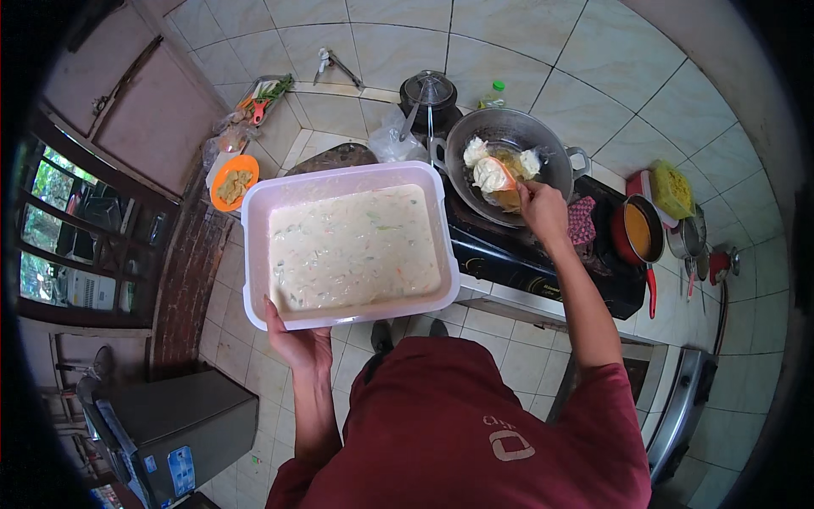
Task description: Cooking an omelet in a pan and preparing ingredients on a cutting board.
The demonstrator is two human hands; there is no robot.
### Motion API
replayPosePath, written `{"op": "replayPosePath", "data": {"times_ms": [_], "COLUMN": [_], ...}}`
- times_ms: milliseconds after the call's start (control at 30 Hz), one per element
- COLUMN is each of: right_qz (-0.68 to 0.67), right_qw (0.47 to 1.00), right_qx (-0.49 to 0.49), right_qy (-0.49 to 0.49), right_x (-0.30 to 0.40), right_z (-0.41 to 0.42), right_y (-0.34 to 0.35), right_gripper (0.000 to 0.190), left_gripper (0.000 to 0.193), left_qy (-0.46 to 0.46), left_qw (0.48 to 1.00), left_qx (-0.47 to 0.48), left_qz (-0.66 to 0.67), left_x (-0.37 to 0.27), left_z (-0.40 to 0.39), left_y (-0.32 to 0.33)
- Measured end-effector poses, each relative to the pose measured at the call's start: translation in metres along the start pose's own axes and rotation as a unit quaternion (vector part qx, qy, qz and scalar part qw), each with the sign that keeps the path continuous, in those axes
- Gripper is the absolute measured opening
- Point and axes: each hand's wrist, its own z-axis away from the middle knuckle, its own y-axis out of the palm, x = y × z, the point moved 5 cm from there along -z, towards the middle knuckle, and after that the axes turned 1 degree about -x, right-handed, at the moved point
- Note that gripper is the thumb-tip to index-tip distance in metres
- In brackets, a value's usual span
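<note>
My left hand (299,343) grips the near left edge of a white plastic tub (448,248), held tilted in front of me. Pale batter (356,248) with green and orange vegetable bits fills much of it. Over the wok (563,167) on the stove, my right hand (545,210) holds an orange spoon or ladle (510,178) heaped with batter. Its handle is mostly hidden by my fingers. Two whitish batter lumps, one on the left (475,153) and one on the right (529,163), lie in the wok's oil (505,201).
A red saucepan (652,261) of orange liquid stands on the right burner, with a patterned cloth (582,219) beside the wok. An orange plate (250,167) of fried pieces sits left. Behind are a strainer (430,88), a plastic bag (397,140) and a green-capped bottle (493,97).
</note>
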Motion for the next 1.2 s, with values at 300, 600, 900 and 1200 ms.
{"op": "replayPosePath", "data": {"times_ms": [300, 600, 900, 1200], "right_qz": [0.050, 0.091, 0.074, 0.060], "right_qw": [0.991, 0.984, 0.990, 0.992], "right_qx": [-0.052, -0.055, -0.018, -0.009], "right_qy": [-0.112, -0.140, -0.119, -0.109], "right_x": [0.021, 0.025, 0.013, 0.012], "right_z": [0.011, 0.011, 0.004, 0.001], "right_y": [0.003, 0.007, 0.014, 0.011], "right_gripper": [0.023, 0.027, 0.030, 0.029], "left_gripper": [0.062, 0.061, 0.062, 0.063], "left_qy": [-0.011, -0.009, -0.010, -0.007], "left_qw": [1.000, 1.000, 1.000, 1.000], "left_qx": [-0.001, -0.015, -0.007, -0.003], "left_qz": [0.001, -0.012, -0.014, -0.007], "left_x": [0.000, 0.000, 0.001, 0.002], "left_z": [-0.002, -0.001, 0.001, 0.000], "left_y": [-0.006, -0.006, -0.001, -0.001]}}
